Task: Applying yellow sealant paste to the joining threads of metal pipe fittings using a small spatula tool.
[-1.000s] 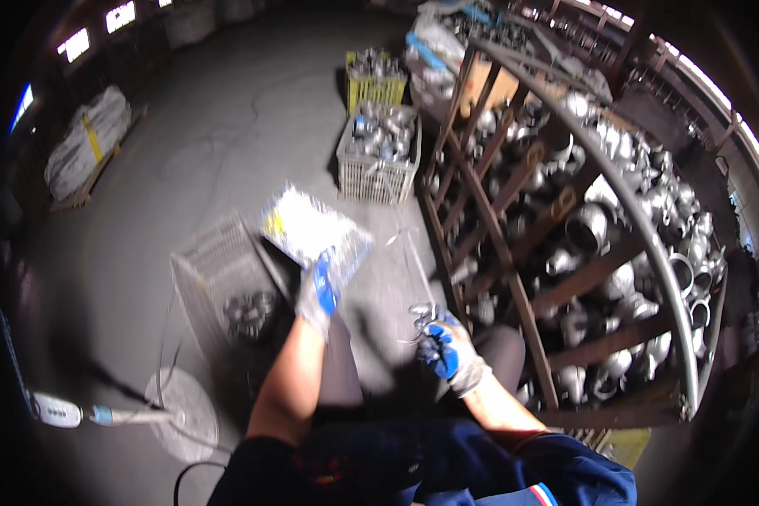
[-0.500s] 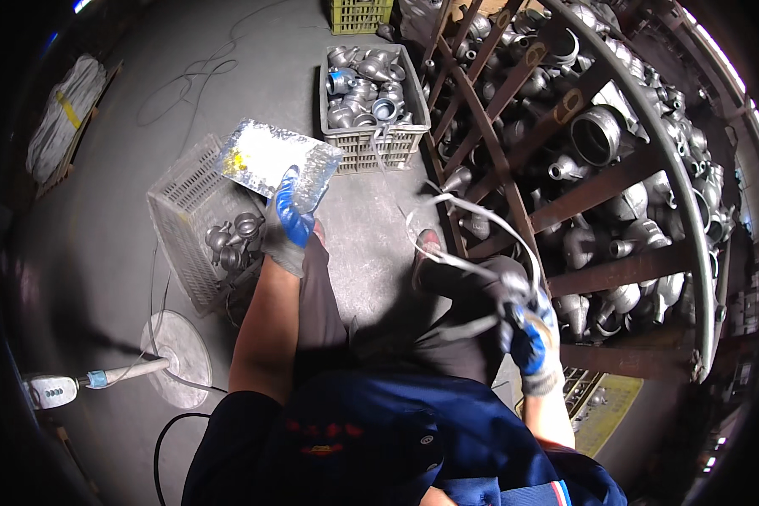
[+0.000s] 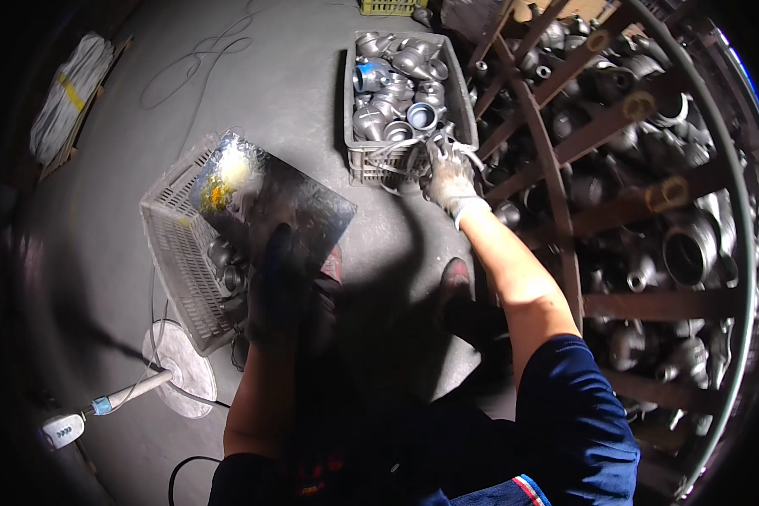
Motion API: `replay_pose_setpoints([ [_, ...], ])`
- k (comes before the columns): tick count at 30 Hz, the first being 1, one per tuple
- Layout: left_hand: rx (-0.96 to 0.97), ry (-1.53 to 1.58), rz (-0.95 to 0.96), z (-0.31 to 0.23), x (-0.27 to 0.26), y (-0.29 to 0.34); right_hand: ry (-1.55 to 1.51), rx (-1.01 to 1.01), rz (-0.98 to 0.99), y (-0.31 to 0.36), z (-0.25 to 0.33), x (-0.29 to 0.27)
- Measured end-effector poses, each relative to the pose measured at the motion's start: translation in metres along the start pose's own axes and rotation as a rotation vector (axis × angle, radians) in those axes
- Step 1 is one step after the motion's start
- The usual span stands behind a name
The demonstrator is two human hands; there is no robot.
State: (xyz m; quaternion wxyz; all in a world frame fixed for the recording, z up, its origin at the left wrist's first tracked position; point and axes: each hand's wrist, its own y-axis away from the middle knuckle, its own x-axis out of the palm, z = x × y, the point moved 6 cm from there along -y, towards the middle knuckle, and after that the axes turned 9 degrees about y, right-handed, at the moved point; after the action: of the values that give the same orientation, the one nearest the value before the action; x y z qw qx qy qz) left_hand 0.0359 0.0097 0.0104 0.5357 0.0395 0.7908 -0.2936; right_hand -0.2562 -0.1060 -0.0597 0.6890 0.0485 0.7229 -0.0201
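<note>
My left hand (image 3: 271, 282), in a blue-coated glove and deep in shadow, is closed on the near edge of a flat, scuffed rectangular plate (image 3: 282, 198) with a yellow patch. Below the plate's left side is a tilted grey plastic crate (image 3: 164, 190) with a few grey metal fittings (image 3: 228, 263). My right hand (image 3: 451, 179), gloved, reaches forward to the near rim of another grey crate (image 3: 364, 160). Its fingers look stretched out over that rim, against a pale strap (image 3: 474, 162). Rounded metal castings (image 3: 396, 84) fill this crate.
At the right, a rusty barred rack (image 3: 565, 228) with a curved rail holds a heap of metal castings (image 3: 624, 253). A stand with a round base (image 3: 181, 371) is at the lower left, near cables. A yellow crate (image 3: 392, 7) shows at the top.
My right hand has moved from beside my right leg to the far crate's near rim, and the long strap loop has come down there. The plate has tilted and darkened in shadow.
</note>
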Motion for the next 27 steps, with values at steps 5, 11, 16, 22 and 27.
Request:
replay_pose_setpoints([
  [5, -0.265, 0.720, -0.114, 0.014, -0.007, 0.000, 0.264, -0.061, 0.085, -0.084, 0.011, 0.068],
  [11, -0.174, 0.483, -0.080, -0.005, -0.030, -0.017, 0.071, -0.054, 0.264, -0.109, 0.031, 0.060],
  [16, -0.440, 0.923, 0.029, -0.001, -0.007, -0.007, 0.063, 0.013, 0.109, -0.100, 0.031, 0.066],
  [22, 0.025, 0.286, 0.090, -0.026, -0.007, -0.023, 0.053, 0.049, -0.024, -0.073, 0.026, 0.073],
  [27, -0.606, 1.480, -0.128, -0.013, -0.007, -0.019, -0.035, 0.019, -0.005, -0.033, 0.056, 0.070],
])
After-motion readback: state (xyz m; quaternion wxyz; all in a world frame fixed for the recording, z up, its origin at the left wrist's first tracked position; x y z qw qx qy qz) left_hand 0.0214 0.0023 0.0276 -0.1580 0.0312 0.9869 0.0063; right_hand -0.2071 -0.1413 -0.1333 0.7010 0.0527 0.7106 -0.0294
